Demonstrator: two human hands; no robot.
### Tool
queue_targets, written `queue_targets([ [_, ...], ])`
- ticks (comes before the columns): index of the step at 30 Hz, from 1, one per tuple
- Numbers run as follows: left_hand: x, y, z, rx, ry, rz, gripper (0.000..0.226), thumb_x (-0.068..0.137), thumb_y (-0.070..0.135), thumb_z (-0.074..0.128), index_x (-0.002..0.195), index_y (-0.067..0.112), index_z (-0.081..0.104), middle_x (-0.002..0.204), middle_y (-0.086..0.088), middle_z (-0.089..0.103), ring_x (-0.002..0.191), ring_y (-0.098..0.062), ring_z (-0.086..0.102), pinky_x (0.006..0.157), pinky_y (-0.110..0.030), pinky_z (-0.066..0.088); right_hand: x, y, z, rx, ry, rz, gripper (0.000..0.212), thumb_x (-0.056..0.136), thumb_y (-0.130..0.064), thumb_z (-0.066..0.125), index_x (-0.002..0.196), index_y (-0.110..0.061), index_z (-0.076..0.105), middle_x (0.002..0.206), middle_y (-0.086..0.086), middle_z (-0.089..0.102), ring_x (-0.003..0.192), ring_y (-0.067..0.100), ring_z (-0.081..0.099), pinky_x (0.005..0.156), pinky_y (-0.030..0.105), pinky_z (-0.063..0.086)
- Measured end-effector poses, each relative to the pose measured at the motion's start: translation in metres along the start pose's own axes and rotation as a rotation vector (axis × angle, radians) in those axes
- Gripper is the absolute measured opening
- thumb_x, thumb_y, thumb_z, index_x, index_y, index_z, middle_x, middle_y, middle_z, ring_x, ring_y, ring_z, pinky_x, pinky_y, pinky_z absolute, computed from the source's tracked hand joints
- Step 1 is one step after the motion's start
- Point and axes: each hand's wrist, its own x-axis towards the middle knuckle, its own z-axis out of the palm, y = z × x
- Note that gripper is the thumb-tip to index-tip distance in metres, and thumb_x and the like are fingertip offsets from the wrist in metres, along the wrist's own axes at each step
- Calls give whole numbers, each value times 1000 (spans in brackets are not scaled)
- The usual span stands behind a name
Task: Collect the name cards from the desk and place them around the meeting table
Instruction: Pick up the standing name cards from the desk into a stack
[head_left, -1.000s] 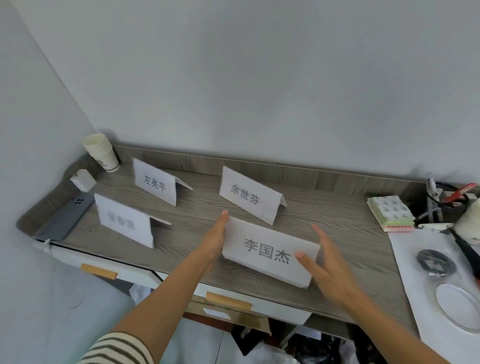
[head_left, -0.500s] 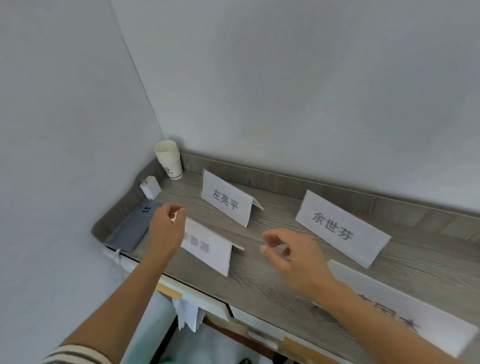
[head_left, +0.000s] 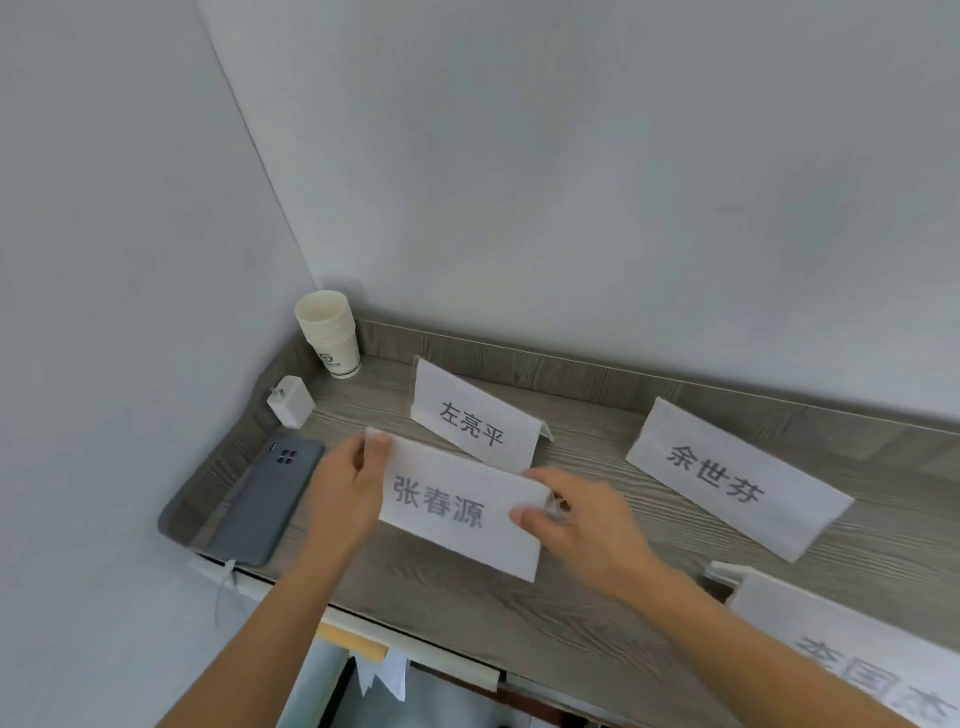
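Several white folded paper name cards with grey printed characters stand on a grey wood-grain desk (head_left: 597, 639). My left hand (head_left: 345, 493) pinches the left end of the front-left name card (head_left: 457, 512), and my right hand (head_left: 576, 525) pinches its right end. Whether that card is lifted or resting on the desk I cannot tell. A second name card (head_left: 475, 421) stands just behind it. A third name card (head_left: 727, 478) stands to the right. A fourth name card (head_left: 852, 654) lies at the bottom right, partly cut off by the frame.
A stack of paper cups (head_left: 330, 332) stands in the back left corner by the walls. A white charger plug (head_left: 291, 401) and a grey phone (head_left: 267, 506) lie along the desk's left edge. Drawers show below the front edge.
My view has swung left. Both hands let go of the card now at the bottom right and moved to the front-left card, gripping its two ends.
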Motion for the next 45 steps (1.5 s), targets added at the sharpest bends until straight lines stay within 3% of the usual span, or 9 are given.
queue_targets([
  [6, -36, 80, 34, -260, -164, 288, 30, 94, 39, 49, 117, 23, 60, 111, 3, 63, 94, -8, 64, 70, -13, 52, -67, 11, -111, 420, 386, 1, 15, 79, -31, 66, 94, -32, 66, 88, -17, 75, 80, 2, 71, 66, 17, 55],
  [9, -65, 112, 69, -452, -370, 314, 28, 90, 35, 55, 115, 23, 59, 107, 4, 70, 97, -13, 68, 75, -24, 57, -115, 35, -149, 383, 472, 29, 21, 76, -42, 64, 97, -37, 65, 92, -12, 75, 84, 7, 71, 67, 21, 57],
  [14, -109, 134, 128, -434, -625, 448, 23, 89, 30, 58, 110, 20, 59, 107, 13, 69, 101, -6, 66, 79, -20, 56, -190, 85, -180, 362, 550, 114, 49, 64, -71, 66, 100, -38, 65, 95, -8, 75, 84, 6, 71, 68, 25, 58],
  [19, -144, 123, 178, -318, -741, 476, 22, 91, 34, 56, 111, 23, 58, 109, 11, 68, 104, -5, 62, 85, -28, 55, -234, 141, -165, 352, 566, 265, 29, 78, -56, 63, 102, -41, 64, 99, -12, 73, 91, 6, 69, 72, 17, 56],
  [25, -162, 106, 202, -207, -755, 456, 17, 93, 41, 47, 109, 34, 47, 102, 13, 62, 96, -3, 61, 77, -31, 58, -242, 175, -149, 252, 459, 399, 21, 84, -49, 56, 105, -50, 58, 104, -25, 69, 98, 0, 65, 77, 17, 52],
  [29, -157, 100, 202, -140, -815, 401, 37, 88, 59, 44, 118, 38, 45, 114, 16, 60, 108, -6, 58, 88, -37, 55, -241, 168, -171, 72, 297, 409, 52, 66, -80, 50, 110, -53, 52, 118, -38, 57, 108, -4, 55, 89, 18, 43],
  [35, -112, 79, 162, 91, -596, 411, 37, 94, 38, 50, 126, 21, 54, 122, 9, 59, 114, -4, 53, 99, -26, 44, -169, 98, -200, -21, 449, 241, 39, 80, -47, 64, 118, -40, 56, 114, -26, 54, 105, 2, 52, 85, 25, 40],
  [42, -73, -21, 114, 705, -379, 411, 57, 89, 56, 30, 119, 18, 60, 130, -6, 58, 116, -28, 57, 98, -40, 45, -3, 49, -123, -63, 55, 30, 40, 83, -50, 62, 118, -29, 61, 115, -8, 68, 105, 7, 62, 95, 35, 50],
  [45, -76, -47, 111, 775, -375, 411, 57, 95, 53, 23, 117, 18, 62, 131, -9, 61, 121, -27, 57, 109, -36, 25, 53, 37, -77, -167, -69, 45, 54, 84, -51, 61, 132, -27, 50, 133, -1, 60, 121, 17, 56, 100, 40, 45],
])
